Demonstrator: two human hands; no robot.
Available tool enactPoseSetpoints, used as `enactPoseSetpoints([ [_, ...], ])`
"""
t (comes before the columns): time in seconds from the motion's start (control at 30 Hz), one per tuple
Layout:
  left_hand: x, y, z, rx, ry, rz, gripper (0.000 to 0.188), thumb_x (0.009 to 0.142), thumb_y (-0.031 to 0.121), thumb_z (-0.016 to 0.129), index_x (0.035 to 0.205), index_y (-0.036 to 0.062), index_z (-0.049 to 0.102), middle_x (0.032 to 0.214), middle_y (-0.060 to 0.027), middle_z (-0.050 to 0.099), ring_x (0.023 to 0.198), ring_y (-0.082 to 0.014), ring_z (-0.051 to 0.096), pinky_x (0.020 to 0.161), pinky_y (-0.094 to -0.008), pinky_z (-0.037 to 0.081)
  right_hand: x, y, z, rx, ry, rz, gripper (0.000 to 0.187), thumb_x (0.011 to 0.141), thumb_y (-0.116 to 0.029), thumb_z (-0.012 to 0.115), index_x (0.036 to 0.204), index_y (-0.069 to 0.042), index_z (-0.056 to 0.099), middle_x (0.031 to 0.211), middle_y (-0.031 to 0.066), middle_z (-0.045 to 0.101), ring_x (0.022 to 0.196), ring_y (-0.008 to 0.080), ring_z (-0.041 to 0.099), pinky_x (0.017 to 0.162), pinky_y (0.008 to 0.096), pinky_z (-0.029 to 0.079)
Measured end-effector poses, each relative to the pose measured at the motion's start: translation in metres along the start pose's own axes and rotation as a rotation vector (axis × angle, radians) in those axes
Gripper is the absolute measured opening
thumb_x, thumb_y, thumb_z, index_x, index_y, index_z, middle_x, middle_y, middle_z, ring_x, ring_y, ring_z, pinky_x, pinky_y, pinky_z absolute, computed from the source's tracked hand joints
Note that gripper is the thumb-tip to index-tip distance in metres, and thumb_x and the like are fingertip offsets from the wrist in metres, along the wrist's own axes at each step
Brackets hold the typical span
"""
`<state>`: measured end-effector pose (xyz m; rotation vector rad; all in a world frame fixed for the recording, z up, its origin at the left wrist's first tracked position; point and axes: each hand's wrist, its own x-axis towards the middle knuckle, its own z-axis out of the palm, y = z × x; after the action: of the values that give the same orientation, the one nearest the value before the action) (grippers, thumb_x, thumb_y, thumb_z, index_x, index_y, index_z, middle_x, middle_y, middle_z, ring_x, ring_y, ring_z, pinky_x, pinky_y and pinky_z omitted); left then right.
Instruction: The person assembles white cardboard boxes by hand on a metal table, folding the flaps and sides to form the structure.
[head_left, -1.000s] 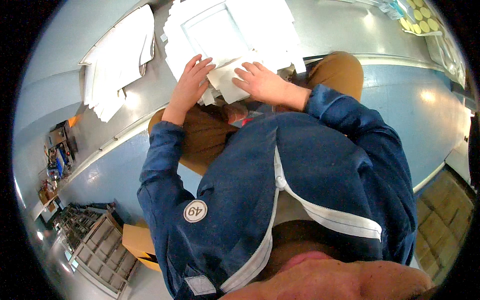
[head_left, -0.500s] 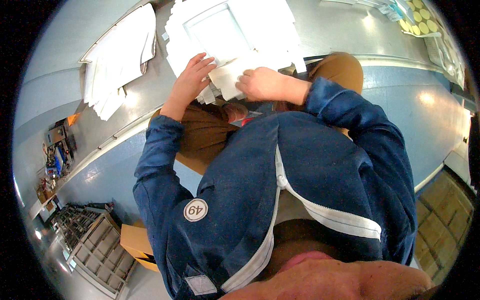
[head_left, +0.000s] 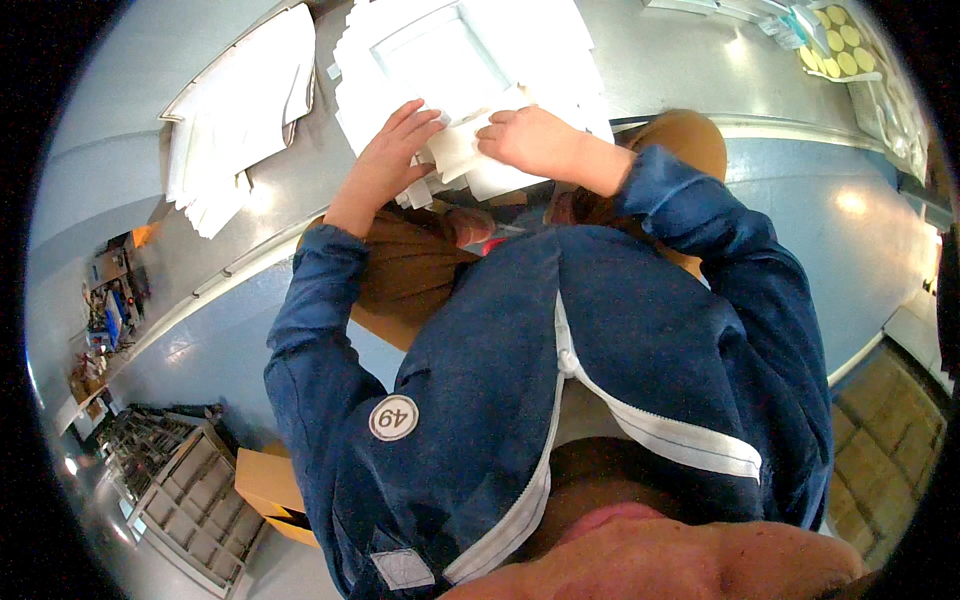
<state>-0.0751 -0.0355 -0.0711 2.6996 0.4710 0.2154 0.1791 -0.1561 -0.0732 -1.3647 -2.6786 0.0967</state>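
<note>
A white piece of card or paper (head_left: 458, 150) lies at the near edge of a shallow white tray-like form (head_left: 425, 52), which rests on a pile of white sheets (head_left: 560, 60). My right hand (head_left: 535, 142) has its fingers bent and closed on the upper right part of this piece. At its left end, my left hand (head_left: 395, 155) reaches over the near left corner of the white form. The left fingers are stretched out and the thumb stands apart from them. Glare washes out the fold lines of the white form.
A metal worktop (head_left: 680, 60) carries the pile. More white sheets (head_left: 235, 110) lie to the left. At the far right is a panel with yellow round shapes (head_left: 845, 45). A cardboard box (head_left: 275, 490) and a grey rack (head_left: 200, 500) stand at lower left.
My right hand has moved up and away from me, and the white piece now curls upward beneath it. My left hand has shifted slightly to the right.
</note>
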Motion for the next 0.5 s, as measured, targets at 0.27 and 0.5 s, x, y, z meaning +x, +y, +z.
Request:
enactPoseSetpoints([
  [0.27, 0.018, -0.002, -0.003, 0.008, -0.015, 0.032, 0.053, 0.076, 0.012, 0.082, 0.127, 0.0089, 0.067, 0.135, -0.0064, 0.063, 0.137, -0.0306, 0.049, 0.114, -0.0430, 0.043, -0.004, 0.019, -0.021, 0.048, -0.090, 0.047, 0.016, 0.087, -0.013, 0.061, 0.099, -0.007, 0.070, 0.105, 0.0037, 0.073, 0.103, 0.0247, 0.068, 0.081, 0.0373, 0.058],
  [0.5, 0.010, -0.008, 0.019, 0.059, 0.042, 0.042, 0.038, 0.082, 0.014, 0.076, 0.119, 0.0061, 0.071, 0.124, -0.0076, 0.068, 0.130, -0.0309, 0.054, 0.110, -0.0416, 0.045, -0.009, 0.008, 0.007, 0.094, 0.051, 0.072, 0.034, 0.082, -0.014, 0.069, 0.115, -0.010, 0.070, 0.119, 0.0053, 0.070, 0.116, 0.0265, 0.063, 0.094, 0.0400, 0.055],
])
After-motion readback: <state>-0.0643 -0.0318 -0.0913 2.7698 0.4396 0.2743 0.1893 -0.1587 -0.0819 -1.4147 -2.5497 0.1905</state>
